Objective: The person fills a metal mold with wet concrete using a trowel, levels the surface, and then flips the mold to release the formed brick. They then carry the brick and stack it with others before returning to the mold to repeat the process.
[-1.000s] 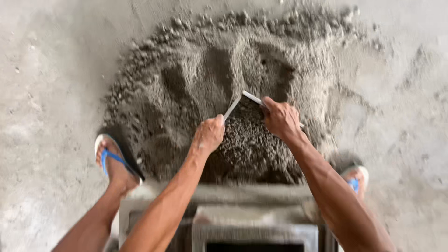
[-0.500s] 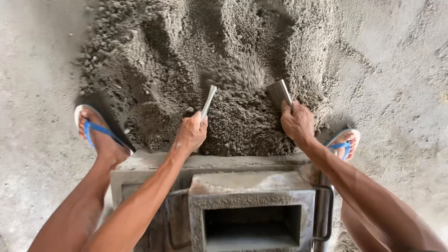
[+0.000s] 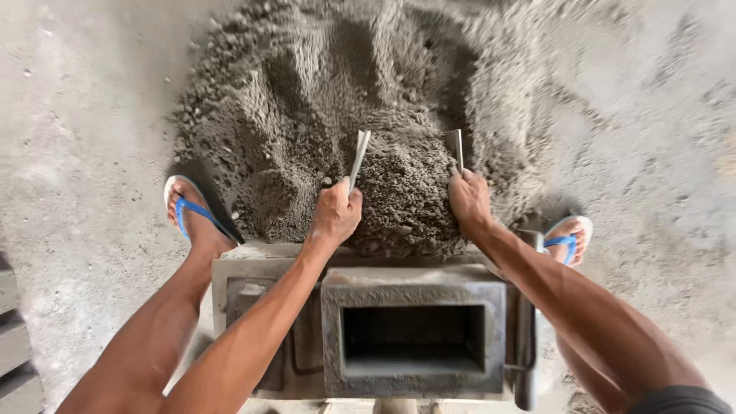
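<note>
A heap of damp grey sand-and-gravel mix (image 3: 345,115) lies on the concrete floor before me. My left hand (image 3: 335,216) grips a flat metal plate (image 3: 358,157), held on edge in the mix. My right hand (image 3: 469,201) grips a second metal plate (image 3: 455,147), also on edge. Between the two plates sits a mound of mix (image 3: 404,195), close to the near edge of the heap. Just below my hands stands a grey metal block mould (image 3: 414,337) with an open rectangular cavity.
My feet in blue-strapped sandals rest on the floor at the left (image 3: 192,215) and right (image 3: 567,238) of the mould. A metal lever handle (image 3: 525,337) runs along the mould's right side. Grey blocks (image 3: 15,345) show at the lower left edge.
Both plates have come closer together and toward the mould, gathering a mound of mix between them. The view has shifted lower, showing more of the mould.
</note>
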